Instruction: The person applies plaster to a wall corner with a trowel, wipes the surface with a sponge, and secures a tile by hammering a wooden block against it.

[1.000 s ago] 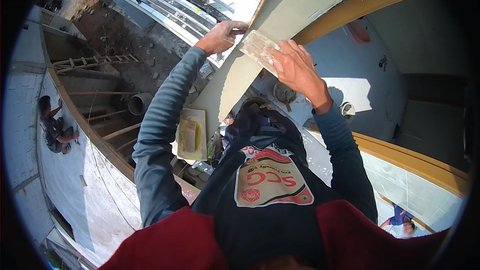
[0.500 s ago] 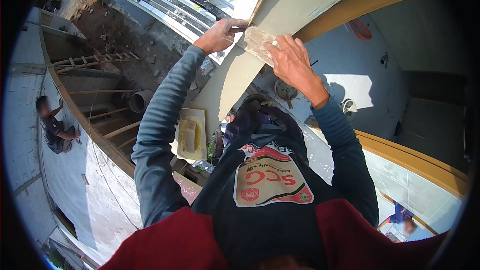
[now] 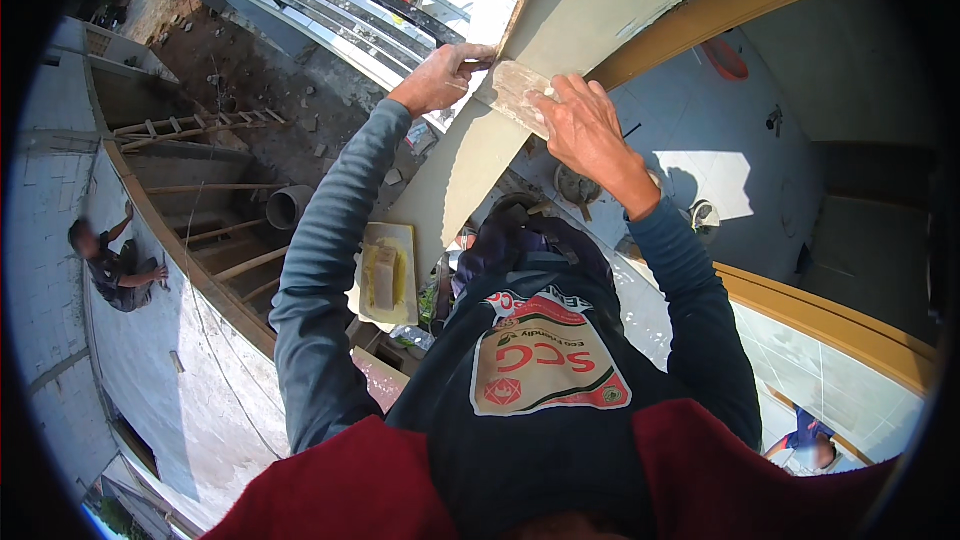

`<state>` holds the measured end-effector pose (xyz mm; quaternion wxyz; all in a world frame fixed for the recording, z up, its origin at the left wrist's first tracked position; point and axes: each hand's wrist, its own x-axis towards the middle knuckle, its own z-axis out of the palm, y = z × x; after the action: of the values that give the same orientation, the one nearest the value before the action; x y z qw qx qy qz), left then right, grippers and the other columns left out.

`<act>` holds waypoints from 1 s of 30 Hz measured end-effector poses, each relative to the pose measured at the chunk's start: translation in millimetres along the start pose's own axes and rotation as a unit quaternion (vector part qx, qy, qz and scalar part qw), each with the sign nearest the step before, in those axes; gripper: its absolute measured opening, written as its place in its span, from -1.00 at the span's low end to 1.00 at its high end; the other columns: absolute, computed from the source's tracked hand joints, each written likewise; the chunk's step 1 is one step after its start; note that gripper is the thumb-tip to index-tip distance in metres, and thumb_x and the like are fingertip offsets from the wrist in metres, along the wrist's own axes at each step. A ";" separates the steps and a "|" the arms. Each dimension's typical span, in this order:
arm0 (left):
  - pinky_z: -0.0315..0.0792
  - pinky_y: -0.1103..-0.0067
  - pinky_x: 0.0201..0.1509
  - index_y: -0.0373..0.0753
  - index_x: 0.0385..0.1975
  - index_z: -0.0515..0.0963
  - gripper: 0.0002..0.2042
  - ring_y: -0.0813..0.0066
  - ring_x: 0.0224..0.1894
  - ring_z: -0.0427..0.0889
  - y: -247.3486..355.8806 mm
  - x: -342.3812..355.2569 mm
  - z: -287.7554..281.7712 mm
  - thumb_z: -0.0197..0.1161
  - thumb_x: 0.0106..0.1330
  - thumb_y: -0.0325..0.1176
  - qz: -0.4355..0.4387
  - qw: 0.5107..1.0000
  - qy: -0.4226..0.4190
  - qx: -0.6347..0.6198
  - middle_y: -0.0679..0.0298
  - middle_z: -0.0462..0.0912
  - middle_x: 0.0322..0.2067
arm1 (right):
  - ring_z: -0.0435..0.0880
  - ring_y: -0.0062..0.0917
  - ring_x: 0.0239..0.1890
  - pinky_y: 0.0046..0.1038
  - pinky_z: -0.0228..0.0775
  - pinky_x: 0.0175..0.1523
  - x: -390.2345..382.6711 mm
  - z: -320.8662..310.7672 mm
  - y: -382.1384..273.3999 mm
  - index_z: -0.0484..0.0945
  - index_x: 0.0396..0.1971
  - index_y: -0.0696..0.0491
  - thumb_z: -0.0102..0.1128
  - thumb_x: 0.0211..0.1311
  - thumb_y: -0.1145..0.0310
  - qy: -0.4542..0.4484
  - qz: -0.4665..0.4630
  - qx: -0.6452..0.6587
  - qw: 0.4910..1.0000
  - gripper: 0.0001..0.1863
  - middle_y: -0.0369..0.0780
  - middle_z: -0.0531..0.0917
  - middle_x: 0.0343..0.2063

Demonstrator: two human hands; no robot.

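Note:
In my right hand (image 3: 592,130) is a flat plastering float (image 3: 515,90), pale and smeared. Its face lies against the freshly coated grey wall strip (image 3: 478,155), reaching across to the strip's left edge. Curled fingers of my left hand (image 3: 438,78) pinch at that same edge, beside the float's far end and at the lower end of a thin wooden batten (image 3: 524,2). Whatever sits between those fingertips is mostly hidden. Smooth grey coating also covers the wall above the float, while the coating's lower left border is wavy.
A pale tray (image 3: 403,312) with a sponge-like block (image 3: 381,275) stands below left. A bucket (image 3: 575,185) sits beneath my right arm. Yellow-brown frames (image 3: 830,330) run along the right. One person (image 3: 120,265) crouches at far left; another (image 3: 808,432) is at lower right.
The float has shifted slightly and turned, its far end now nearer my left fingers. My left hand has moved a little, and the whole view has shifted slightly.

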<state>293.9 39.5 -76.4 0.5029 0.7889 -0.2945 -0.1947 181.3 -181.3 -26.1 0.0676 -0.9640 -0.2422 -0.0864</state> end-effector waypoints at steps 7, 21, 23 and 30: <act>0.39 0.50 0.26 -0.47 0.15 0.44 -0.53 0.28 0.12 0.57 5.8 12.1 7.0 0.05 0.17 -0.73 -0.011 1.000 -0.006 -0.028 -0.01 0.61 0.04 | 0.49 -0.23 -0.10 -0.18 0.32 -0.02 -7.0 2.0 11.8 0.66 -0.15 0.10 0.15 -0.07 0.52 0.018 0.008 -0.004 1.000 -0.62 -0.08 0.54 -0.23; 0.51 0.42 0.08 -0.41 0.07 0.51 -0.57 0.18 -0.01 0.66 -8.5 15.5 3.4 0.25 0.14 -0.51 0.015 0.995 0.055 0.086 -0.02 0.65 -0.06 | 0.46 -0.17 -0.14 -0.14 0.30 -0.02 -17.2 -33.5 -4.7 0.66 -0.13 0.14 0.20 0.08 0.43 0.012 0.049 0.109 0.993 -0.69 -0.10 0.49 -0.31; 0.51 0.43 0.07 -0.41 0.07 0.51 -0.57 0.25 -0.03 0.67 -12.4 14.6 10.6 0.20 0.12 -0.54 0.009 0.999 0.040 0.008 0.00 0.66 -0.08 | 0.51 -0.15 -0.18 -0.19 0.35 -0.04 -29.6 -39.4 2.2 0.65 -0.12 0.16 0.20 0.09 0.40 -0.005 0.035 0.181 0.983 -0.67 -0.07 0.54 -0.33; 0.48 0.50 -0.07 -0.41 0.00 0.53 -0.66 0.45 -0.18 0.61 -7.1 -1.8 14.6 0.22 0.20 -0.47 0.059 0.998 0.027 0.021 0.15 0.66 -0.20 | 0.63 -0.31 -0.16 -0.40 0.42 0.00 27.1 -110.2 -44.7 0.61 -0.09 0.27 0.16 0.26 0.40 0.025 -0.216 0.494 0.842 -0.69 -0.05 0.65 -0.22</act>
<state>285.6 33.1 -88.9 0.5051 0.7854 -0.3305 -0.1368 168.6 -148.9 90.9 0.5209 -0.7234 -0.4531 0.0086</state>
